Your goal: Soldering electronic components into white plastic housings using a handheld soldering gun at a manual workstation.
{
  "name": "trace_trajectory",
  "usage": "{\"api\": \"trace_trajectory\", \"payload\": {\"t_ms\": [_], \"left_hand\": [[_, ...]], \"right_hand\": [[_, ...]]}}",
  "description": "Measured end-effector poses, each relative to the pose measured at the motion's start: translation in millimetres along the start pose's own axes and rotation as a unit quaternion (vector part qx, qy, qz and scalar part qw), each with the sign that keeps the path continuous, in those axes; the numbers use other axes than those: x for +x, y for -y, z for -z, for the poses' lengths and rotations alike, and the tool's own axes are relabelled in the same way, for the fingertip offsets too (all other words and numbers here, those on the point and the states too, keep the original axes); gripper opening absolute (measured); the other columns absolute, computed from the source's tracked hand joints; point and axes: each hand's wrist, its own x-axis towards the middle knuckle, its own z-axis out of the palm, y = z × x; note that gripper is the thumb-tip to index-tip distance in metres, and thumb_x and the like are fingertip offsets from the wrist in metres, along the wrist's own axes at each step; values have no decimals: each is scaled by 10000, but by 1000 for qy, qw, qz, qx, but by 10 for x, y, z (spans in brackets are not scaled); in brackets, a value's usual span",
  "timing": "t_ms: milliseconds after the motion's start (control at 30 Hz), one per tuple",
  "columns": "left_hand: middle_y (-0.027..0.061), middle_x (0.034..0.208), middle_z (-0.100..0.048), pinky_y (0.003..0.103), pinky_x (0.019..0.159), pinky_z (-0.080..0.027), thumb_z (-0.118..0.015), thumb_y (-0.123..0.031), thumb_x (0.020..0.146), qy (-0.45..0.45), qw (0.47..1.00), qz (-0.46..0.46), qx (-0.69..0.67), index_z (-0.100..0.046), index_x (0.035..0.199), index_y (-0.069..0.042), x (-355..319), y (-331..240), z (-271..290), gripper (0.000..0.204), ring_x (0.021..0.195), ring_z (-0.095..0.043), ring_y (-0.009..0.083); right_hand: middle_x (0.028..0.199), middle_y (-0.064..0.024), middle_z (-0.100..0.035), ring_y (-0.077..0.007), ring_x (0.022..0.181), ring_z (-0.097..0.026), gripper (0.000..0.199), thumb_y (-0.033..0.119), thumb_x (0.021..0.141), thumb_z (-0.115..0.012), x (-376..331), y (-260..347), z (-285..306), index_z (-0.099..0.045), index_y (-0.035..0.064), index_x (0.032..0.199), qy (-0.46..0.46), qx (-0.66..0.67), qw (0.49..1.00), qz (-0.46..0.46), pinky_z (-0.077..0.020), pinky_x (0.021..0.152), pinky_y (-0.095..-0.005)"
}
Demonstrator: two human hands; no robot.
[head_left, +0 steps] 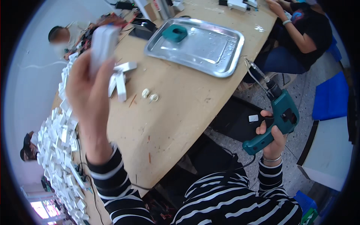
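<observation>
Nearest us, the striped sleeves (108, 191) lead to two working hands. Our right hand (276, 144) is closed round the handle of a teal gun-shaped tool (285, 108), thumb on one side, fingers curled on the other. The tool has a smooth, matte body, a black collar and a slender metal nose with a thin side tube; it is tilted, nose toward the upper left, beyond the table edge, and a dark cable (247, 164) hangs from its grip. Our left hand (88, 86), raised over the table (165, 127), pinches a white block (104, 42) between thumb and fingers; we see it stand roughly upright, oblong and pale, its surface detail lost to blur. Beyond the left wrist we note a few loose white blocks (120, 87) and two small cream pieces (145, 93). Farther off lie a shiny metal tray (204, 67) bearing a green holder (174, 33), a heap of white blocks (60, 142) along the left, and, upper right, a seated co-worker (306, 43) in black
</observation>
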Motion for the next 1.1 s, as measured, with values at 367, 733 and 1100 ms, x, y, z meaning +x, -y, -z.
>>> {"api": "trace_trajectory", "payload": {"t_ms": [367, 733, 1100], "left_hand": [[186, 902, -578, 381, 649, -469, -683, -116, 763, 85, 945, 104, 299, -550, 1053, 32, -1878, -47, 301, 352, 779, -579, 333], [184, 983, -628, 355, 753, -472, -507, -144, 899, 59, 978, 135, 150, -596, 1043, 15, -1235, 636, 948, 232, 885, -612, 297], [41, 748, -619, 238, 585, -455, -636, -173, 803, 309, 901, 286, 103, -615, 963, 45, -962, 939, 493, 271, 677, -581, 101]], "right_hand": [[1256, -217, -479, -161, 747, -558, 658, 220, 864, -590, -111, -325, -696, -263, -33, 1375, 179, 91, 973, -109, -513, 681, -291], [1401, -254, -308, -300, 1085, -564, 622, 262, 887, -559, -8, -715, -1734, -281, 15, 1385, 305, 191, 888, -286, -521, 825, -333], [1401, -267, -288, -403, 1268, -368, 624, 255, 887, -554, 67, -930, -1975, -259, 22, 1385, 238, 181, 891, -340, -395, 1011, -448]]}}
